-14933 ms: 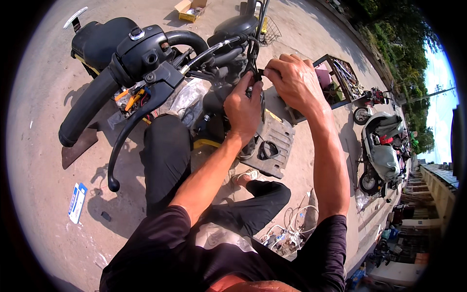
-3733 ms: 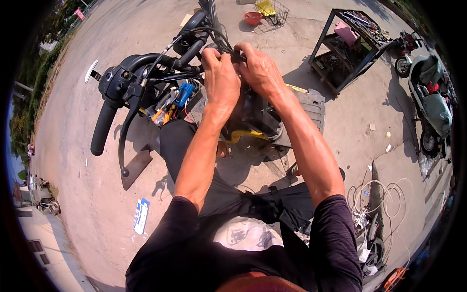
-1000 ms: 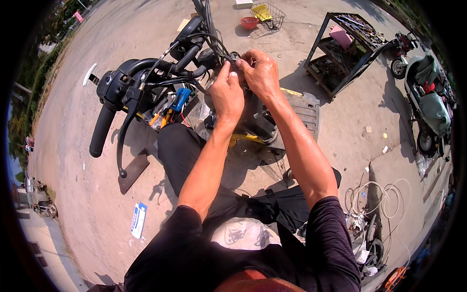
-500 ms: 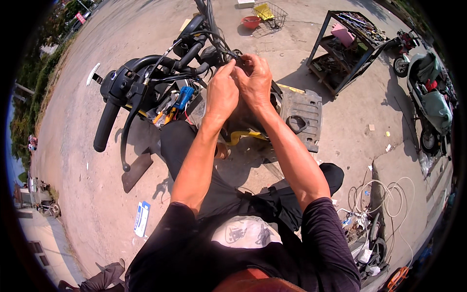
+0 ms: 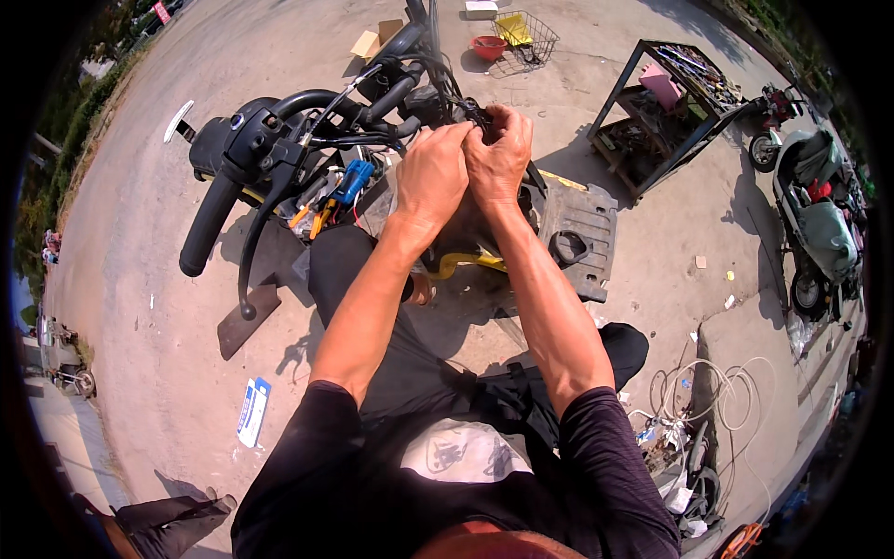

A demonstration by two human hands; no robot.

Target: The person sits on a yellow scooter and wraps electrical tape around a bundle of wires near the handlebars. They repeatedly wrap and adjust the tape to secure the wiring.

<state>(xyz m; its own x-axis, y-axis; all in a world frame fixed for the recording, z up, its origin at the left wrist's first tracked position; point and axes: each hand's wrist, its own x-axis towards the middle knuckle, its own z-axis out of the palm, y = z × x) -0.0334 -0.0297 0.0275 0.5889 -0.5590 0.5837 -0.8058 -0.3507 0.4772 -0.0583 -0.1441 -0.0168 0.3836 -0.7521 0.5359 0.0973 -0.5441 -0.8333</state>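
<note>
Side by side at the middle of a partly stripped scooter, my left hand (image 5: 431,172) and my right hand (image 5: 501,154) meet with fingers bent and thumbs close together. Both are closed at the black wiring (image 5: 477,112) by the steering column; the exact piece between the fingertips is hidden behind them. To the left stretches the black handlebar (image 5: 321,102), with its rubber grip (image 5: 209,225) and brake lever (image 5: 264,224). Below the bar, a blue-handled tool (image 5: 352,182) and orange-handled pliers (image 5: 321,216) lie near my left forearm.
A grey plastic footboard (image 5: 579,238) is right of my hands. Farther right stand a metal tool rack (image 5: 643,121) and a parked scooter (image 5: 824,224). A wire basket (image 5: 526,47) and red bowl (image 5: 488,47) sit far ahead. Coiled pale hose (image 5: 726,391) lies at lower right.
My hands stay together at the wiring, with the fingers slightly shifted. The whole view has tilted a little, so the scooter and hands appear slightly lower and farther right.
</note>
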